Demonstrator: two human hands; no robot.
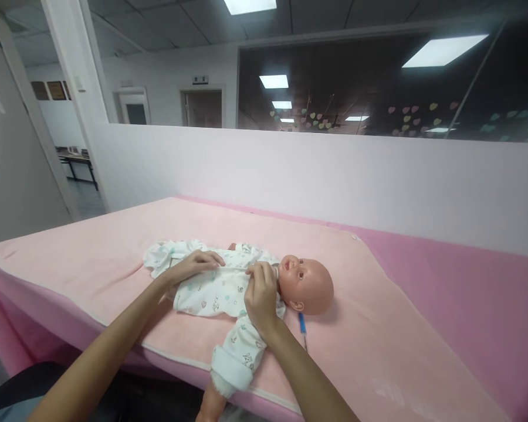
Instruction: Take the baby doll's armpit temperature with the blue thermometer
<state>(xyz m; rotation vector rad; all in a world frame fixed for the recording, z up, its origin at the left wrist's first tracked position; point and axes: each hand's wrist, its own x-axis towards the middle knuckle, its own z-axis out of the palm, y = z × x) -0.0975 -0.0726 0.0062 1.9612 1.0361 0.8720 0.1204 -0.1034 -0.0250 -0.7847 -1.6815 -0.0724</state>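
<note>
A baby doll lies on its back, its bald head to the right. It wears a white baby shirt with small printed figures. My left hand rests on the shirt's front at belly height, fingers stretched out over the fabric. Up at the collar, my right hand has its fingers bent and pressed together on the shirt's front edge; the fingertips are partly hidden. One sleeved arm of the doll reaches toward me over the table's edge. Bunched white cloth covers its lower end.
A pink padded cover spreads over the table under the doll. Beside the doll's head lies a thin blue-ended stick, partly behind my right forearm. A white wall with windows stands behind the table, and a door is at left.
</note>
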